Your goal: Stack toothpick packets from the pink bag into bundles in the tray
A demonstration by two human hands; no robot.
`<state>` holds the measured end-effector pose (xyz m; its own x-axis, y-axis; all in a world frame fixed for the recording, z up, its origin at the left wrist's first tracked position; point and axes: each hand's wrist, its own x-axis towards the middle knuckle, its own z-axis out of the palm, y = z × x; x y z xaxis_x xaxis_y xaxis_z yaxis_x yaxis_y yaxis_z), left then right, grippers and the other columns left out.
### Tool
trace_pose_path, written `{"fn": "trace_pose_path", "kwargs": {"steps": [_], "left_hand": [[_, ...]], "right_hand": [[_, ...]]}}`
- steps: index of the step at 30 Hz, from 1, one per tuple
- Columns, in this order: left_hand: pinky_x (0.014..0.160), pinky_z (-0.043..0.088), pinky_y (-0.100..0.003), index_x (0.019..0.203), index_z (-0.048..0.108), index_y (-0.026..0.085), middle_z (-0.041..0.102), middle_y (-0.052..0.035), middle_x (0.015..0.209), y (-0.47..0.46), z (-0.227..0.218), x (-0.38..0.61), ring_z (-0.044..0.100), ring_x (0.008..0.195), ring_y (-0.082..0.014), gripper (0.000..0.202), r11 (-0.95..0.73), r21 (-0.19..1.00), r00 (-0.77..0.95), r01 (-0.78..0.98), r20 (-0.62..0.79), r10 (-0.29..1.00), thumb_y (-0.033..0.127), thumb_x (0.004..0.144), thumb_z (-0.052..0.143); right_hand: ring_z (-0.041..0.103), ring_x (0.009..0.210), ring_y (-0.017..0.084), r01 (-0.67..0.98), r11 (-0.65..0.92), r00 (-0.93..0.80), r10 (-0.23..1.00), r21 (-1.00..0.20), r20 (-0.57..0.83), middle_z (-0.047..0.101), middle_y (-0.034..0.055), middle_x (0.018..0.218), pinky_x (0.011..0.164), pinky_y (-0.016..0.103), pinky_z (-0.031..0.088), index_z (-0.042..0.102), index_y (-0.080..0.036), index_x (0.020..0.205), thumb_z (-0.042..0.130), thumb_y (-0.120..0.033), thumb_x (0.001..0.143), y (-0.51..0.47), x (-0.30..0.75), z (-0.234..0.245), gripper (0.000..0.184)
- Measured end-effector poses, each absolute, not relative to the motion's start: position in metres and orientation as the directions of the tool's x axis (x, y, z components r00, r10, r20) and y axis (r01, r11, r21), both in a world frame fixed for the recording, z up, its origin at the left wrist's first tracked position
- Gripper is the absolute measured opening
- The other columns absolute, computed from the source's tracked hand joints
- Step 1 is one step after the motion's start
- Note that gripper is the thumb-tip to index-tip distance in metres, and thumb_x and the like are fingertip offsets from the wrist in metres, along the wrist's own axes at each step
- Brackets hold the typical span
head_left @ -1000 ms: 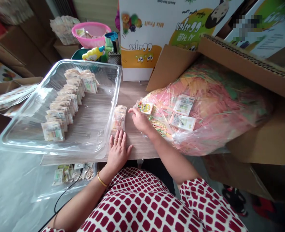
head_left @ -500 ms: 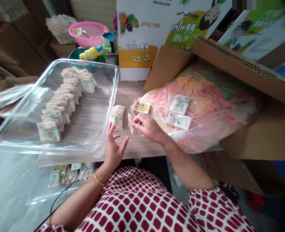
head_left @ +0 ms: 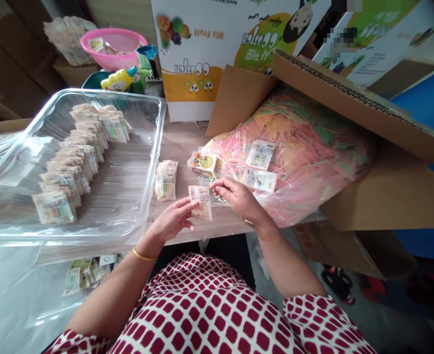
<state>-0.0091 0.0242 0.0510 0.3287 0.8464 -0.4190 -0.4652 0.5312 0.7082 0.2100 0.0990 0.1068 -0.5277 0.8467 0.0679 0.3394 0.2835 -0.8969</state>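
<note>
Left hand (head_left: pixel 171 221) and right hand (head_left: pixel 239 197) both pinch a plastic packet (head_left: pixel 201 202) above the wood-grain table (head_left: pixel 180 142); so far, packet rows (head_left: pixel 69 157) fill the clear plastic tray (head_left: pixel 154 162) at left, plus a short stack (head_left: pixel 166 180) beside it; still left, a bulging plastic bag (head_left: pixel 305 147) at right.

Bright, even light, glare on the clear plastic tray (head_left: pixel 160 142), and edges bowed outward.

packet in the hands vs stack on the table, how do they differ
The packet is one flat sachet, while the stack is several piled together. The packet is up off the table, in the left hand with the right hand at it; the stack lies on the table. Both look like the same clear, colourful packs.
</note>
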Motion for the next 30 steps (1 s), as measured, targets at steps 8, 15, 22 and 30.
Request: {"fn": "trace_pose_path", "kwargs": {"steps": [8,15,22,30], "left_hand": [[0.110,0.051,-0.040,0.118,0.076,0.021,0.075,-0.0070,0.126,0.022,0.055,-0.004,0.067,0.119,-0.0229,0.035,0.296,0.905,0.167,-0.306,-0.255,0.952,0.046,0.096,0.064],[0.110,0.050,-0.041,0.125,0.073,0.024,0.073,-0.0061,0.133,0.019,0.056,-0.008,0.065,0.125,-0.0256,0.039,0.103,0.994,0.116,0.038,-0.107,0.987,0.048,0.102,0.053],[0.108,0.050,-0.040,0.124,0.073,0.023,0.076,-0.0068,0.125,0.017,0.056,-0.005,0.068,0.118,-0.0265,0.042,0.061,0.977,0.090,0.206,-0.081,0.993,0.051,0.101,0.054],[0.105,0.054,-0.043,0.120,0.074,0.020,0.075,-0.0089,0.126,0.020,0.054,-0.001,0.069,0.116,-0.0278,0.044,0.168,0.986,0.078,-0.003,-0.167,0.983,0.054,0.097,0.058]], "right_hand": [[0.066,0.079,0.017,0.465,0.338,-0.490,0.868,-0.818,0.080,0.072,0.0011,0.092,0.076,0.031,0.051,0.063,-0.024,0.121,0.055,-0.028,0.101,0.105,0.223,0.121,0.022],[0.067,0.103,0.023,0.530,0.648,-0.653,0.723,-0.547,0.224,0.071,0.0068,0.106,0.094,0.038,0.053,0.072,-0.022,0.105,0.055,-0.021,0.102,0.110,0.226,0.140,0.017],[0.067,0.111,0.028,0.547,0.711,-0.753,0.649,-0.443,0.112,0.072,0.0124,0.113,0.099,0.046,0.054,0.073,-0.017,0.111,0.053,-0.020,0.103,0.107,0.211,0.134,0.022],[0.061,0.134,0.021,0.336,0.305,-0.658,0.753,-0.891,0.009,0.066,0.0058,0.143,0.113,0.043,0.050,0.050,-0.029,0.150,0.042,-0.031,0.107,0.100,0.203,0.128,0.044]]}}
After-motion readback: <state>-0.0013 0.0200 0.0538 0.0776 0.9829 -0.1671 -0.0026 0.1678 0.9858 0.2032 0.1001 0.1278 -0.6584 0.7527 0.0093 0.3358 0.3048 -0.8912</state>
